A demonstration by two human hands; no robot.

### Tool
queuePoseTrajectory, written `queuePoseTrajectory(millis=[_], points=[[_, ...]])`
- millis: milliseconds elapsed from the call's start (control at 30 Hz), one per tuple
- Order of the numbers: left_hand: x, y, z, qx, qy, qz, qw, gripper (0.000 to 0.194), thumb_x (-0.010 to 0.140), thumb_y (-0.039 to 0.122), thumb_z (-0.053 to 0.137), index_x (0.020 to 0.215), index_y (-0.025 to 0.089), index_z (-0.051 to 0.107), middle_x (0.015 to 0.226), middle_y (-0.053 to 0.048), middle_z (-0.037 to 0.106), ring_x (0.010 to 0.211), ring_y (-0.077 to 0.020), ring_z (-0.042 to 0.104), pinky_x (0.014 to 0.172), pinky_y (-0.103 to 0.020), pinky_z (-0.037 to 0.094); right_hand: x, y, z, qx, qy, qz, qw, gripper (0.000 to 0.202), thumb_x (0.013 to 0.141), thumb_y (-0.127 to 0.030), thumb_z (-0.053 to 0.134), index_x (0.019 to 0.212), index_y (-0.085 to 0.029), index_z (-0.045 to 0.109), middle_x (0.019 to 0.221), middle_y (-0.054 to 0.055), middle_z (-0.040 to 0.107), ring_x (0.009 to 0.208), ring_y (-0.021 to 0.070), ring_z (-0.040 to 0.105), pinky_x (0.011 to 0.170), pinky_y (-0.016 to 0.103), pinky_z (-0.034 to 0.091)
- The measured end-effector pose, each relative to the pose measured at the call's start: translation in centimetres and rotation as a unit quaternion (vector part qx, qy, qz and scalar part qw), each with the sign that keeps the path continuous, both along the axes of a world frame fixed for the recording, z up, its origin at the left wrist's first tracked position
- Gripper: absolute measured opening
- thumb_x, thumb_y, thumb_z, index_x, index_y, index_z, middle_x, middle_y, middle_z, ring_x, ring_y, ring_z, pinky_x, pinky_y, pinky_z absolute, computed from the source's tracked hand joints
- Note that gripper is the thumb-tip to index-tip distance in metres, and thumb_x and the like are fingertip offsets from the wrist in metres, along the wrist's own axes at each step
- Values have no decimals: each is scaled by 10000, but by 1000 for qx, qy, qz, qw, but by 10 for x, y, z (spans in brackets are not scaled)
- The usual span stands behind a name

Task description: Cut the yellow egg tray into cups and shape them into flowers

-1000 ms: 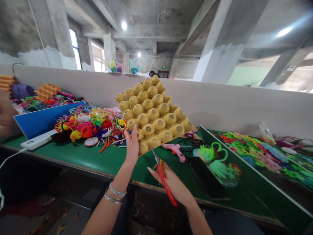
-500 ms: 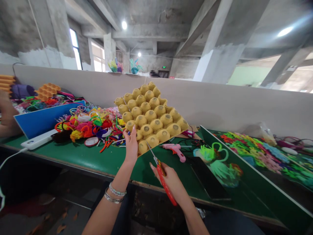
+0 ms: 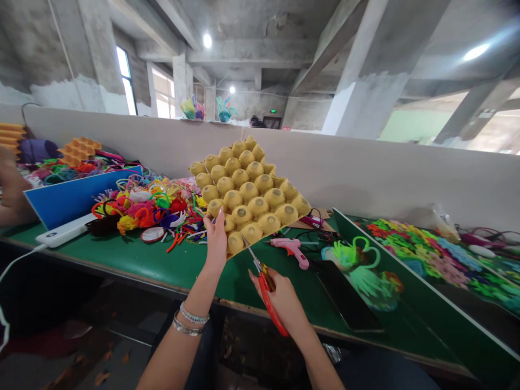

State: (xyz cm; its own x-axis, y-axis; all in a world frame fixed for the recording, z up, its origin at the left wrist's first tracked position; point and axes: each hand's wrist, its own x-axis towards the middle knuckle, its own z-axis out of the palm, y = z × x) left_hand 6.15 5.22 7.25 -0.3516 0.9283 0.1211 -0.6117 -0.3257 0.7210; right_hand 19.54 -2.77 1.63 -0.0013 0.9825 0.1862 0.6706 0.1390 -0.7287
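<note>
Over flat green worktop (image 3: pixel 174 264), gripping yellow dimpled pulp egg tray (image 3: pixel 248 190) with left hand (image 3: pixel 216 236), red-handled metal scissors (image 3: pixel 265 292) at tray's near edge with right hand (image 3: pixel 285 299); steer between cups (image 3: pixel 258 206).

Egg tray (image 3: pixel 248 190) above table (image 3: pixel 162 264), partition (image 3: pixel 374 179) behind

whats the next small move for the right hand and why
Probably squeeze the right hand to snip: it holds the red-handled scissors, whose blades appear to be at the lower edge of the yellow egg tray, which the left hand holds.
</note>
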Motion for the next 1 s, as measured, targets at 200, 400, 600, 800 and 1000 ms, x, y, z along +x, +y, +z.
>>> queuePoseTrajectory(millis=[200,400,600,800,1000], points=[[1,-1,-3,27,-5,-10,1000,360,736,415,566,1027,259,422,1165,-50,551,1022,-185,562,820,-295,487,1,-12,14,-26,-36,13,999,279,753,-460,503,867,-211,550,714,34,643,653,203,599,584,263,411],[6,-10,1,66,1,-3,998,380,766,413,535,1090,260,407,1241,-44,501,1124,-187,494,886,-298,449,4,-24,26,-51,-25,41,998,315,754,-489,491,914,-221,536,773,10,618,723,187,591,646,265,422],[9,-13,3,77,37,0,996,393,776,400,527,1119,255,403,1262,-46,483,1179,-176,442,934,-269,405,3,-22,23,-17,1,50,999,311,765,-501,460,866,-219,540,757,0,604,670,156,556,638,262,428],[10,-10,-3,72,58,4,996,396,782,412,511,1123,258,381,1264,-49,475,1172,-173,447,935,-276,404,8,-9,8,-28,-24,4,999,272,757,-469,466,794,-214,553,665,17,619,589,160,562,532,235,390],[7,-8,-7,68,54,12,996,382,778,418,515,1097,262,374,1254,-55,473,1158,-182,458,923,-297,414,4,-2,4,-3,-52,-20,998,322,748,-491,456,666,-191,537,591,47,621,508,164,546,477,237,347]])
